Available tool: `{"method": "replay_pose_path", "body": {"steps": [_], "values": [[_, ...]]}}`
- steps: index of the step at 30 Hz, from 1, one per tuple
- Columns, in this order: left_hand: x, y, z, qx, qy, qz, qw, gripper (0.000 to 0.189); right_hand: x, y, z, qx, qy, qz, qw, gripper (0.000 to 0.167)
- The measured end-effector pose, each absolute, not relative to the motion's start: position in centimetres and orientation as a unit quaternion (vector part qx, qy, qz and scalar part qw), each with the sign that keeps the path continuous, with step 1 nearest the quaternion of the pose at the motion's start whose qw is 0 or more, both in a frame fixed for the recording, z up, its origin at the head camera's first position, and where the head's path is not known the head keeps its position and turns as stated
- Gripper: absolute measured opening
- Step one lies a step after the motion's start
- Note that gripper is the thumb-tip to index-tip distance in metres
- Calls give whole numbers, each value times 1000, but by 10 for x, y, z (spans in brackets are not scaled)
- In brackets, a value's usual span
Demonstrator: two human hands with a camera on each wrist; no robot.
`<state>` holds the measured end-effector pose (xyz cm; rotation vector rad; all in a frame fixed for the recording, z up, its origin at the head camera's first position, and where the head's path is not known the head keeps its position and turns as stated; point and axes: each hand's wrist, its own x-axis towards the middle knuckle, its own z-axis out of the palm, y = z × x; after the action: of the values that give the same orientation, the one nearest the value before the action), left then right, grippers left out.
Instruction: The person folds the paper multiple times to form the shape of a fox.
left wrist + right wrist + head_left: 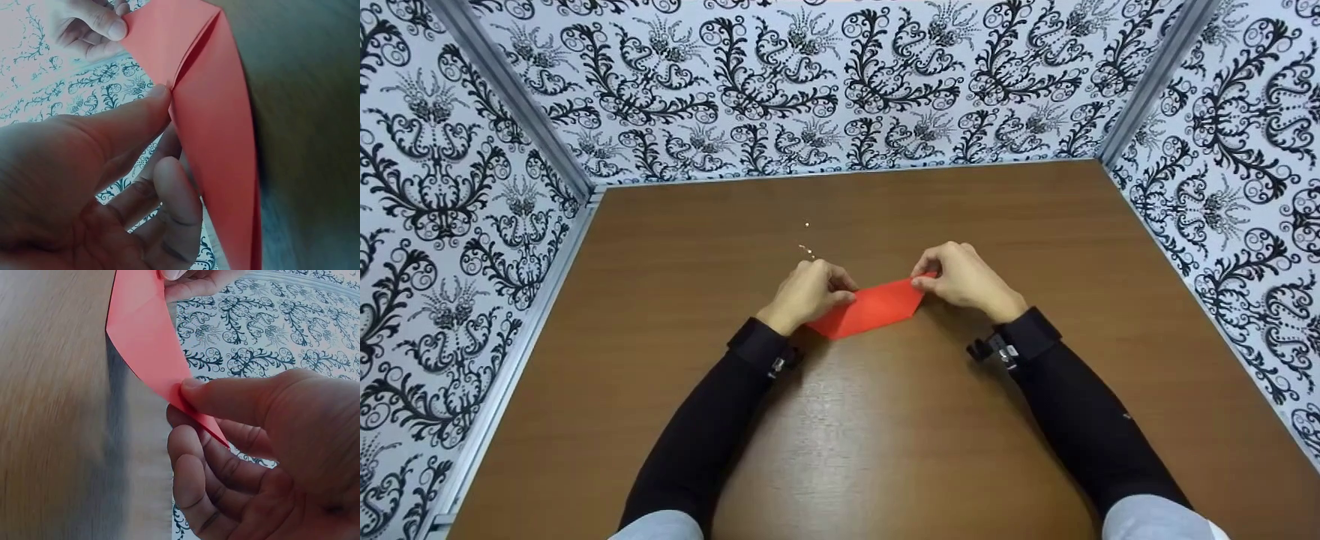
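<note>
A folded piece of red paper (881,306) spans the space between both hands, over the middle of the wooden table. My left hand (812,291) pinches its upper edge with the thumb on the near face. In the left wrist view the paper (216,124) shows layered folds, with a narrow slit opening beside the left thumb tip. At the other end my right hand (964,279) pinches a pointed corner between thumb and fingers. The right wrist view shows this tapered tip of the paper (152,354) under the thumb, with the other fingers curled below.
The brown wooden table (885,450) is bounded by walls with a black-and-white floral pattern (840,82). Metal frame posts (521,105) stand at the corners. Small bright specks (807,249) show on the table just beyond the left hand.
</note>
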<state>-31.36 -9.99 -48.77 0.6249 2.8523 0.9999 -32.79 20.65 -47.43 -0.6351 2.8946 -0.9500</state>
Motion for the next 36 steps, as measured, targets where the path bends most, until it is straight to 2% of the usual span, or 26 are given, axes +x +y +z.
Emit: {"method": "replay_pose_path", "body": {"steps": [5, 14, 26, 31, 36], "values": [[-325, -102, -496, 207, 921, 328, 17, 8, -330, 212, -477, -192, 936, -295, 10, 5], [-313, -94, -471, 214, 934, 284, -46, 9, -332, 221, -480, -157, 946, -285, 16, 7], [-290, -74, -479, 378, 904, 182, -80, 9, -336, 226, -480, -138, 955, -263, 22, 12], [-290, -70, -487, 402, 897, 155, -102, 7, -336, 226, -481, -136, 957, -253, 27, 13], [-293, -72, -492, 395, 904, 141, -86, 5, -334, 226, -483, -132, 956, -259, 33, 14]]}}
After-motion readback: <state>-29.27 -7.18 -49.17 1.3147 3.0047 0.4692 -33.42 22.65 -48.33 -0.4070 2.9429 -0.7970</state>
